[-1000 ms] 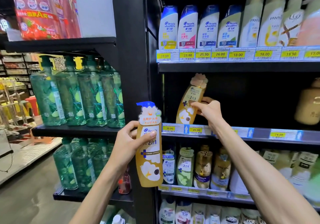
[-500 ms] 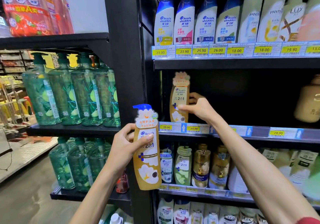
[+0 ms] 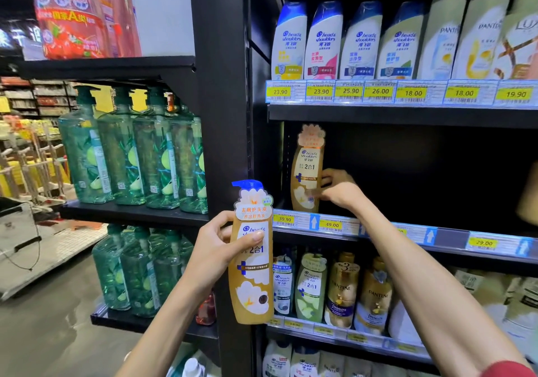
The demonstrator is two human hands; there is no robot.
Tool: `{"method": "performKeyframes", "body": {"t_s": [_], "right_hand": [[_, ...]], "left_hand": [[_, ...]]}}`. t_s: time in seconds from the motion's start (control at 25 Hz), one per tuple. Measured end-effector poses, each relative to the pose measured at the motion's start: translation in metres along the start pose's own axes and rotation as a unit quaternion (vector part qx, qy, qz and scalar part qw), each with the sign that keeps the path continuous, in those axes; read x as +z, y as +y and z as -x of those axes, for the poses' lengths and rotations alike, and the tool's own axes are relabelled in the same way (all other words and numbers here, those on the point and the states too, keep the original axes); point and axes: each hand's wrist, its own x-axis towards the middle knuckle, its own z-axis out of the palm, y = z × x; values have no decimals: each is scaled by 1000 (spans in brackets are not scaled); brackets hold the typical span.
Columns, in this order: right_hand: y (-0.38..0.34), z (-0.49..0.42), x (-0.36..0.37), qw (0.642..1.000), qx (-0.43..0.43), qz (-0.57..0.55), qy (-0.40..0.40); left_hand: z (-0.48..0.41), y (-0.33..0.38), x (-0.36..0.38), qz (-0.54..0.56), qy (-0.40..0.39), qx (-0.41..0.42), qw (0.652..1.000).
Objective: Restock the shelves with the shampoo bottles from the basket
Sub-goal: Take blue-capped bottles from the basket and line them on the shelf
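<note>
- Supermarket aisle for backdrop; green pump bottles [image 3: 131,149] racked on black shelving well left of either grip.
- Left hand [image 3: 215,248] wrapped round an amber pump shampoo bottle [image 3: 251,274], thumb across the label, fingers behind; held upright before the black post [image 3: 224,114], probably parked ready as next to go up.
- Up and right of that grip, a second amber bottle [image 3: 307,170] standing on the middle shelf [image 3: 454,238], at its left end, label out, directly above the 39.90 tag [image 3: 284,219].
- Right hand [image 3: 340,192] pinching its lower right flank, finger detail blurred, seemingly squaring it to face shoppers.
- Basket nowhere in view.
</note>
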Motion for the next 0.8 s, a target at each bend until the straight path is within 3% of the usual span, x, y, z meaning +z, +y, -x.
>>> {"method": "performKeyframes", "body": {"t_s": [0.52, 0.72, 0.8], "right_hand": [[3, -7, -7, 999, 43, 5, -32], [1, 76, -17, 986, -95, -23, 138], [6, 116, -8, 983, -122, -95, 103]], "left_hand": [[-8, 2, 6, -9, -9, 30, 999], [-18, 7, 11, -16, -22, 31, 999], [-23, 10, 16, -39, -47, 21, 998]]}}
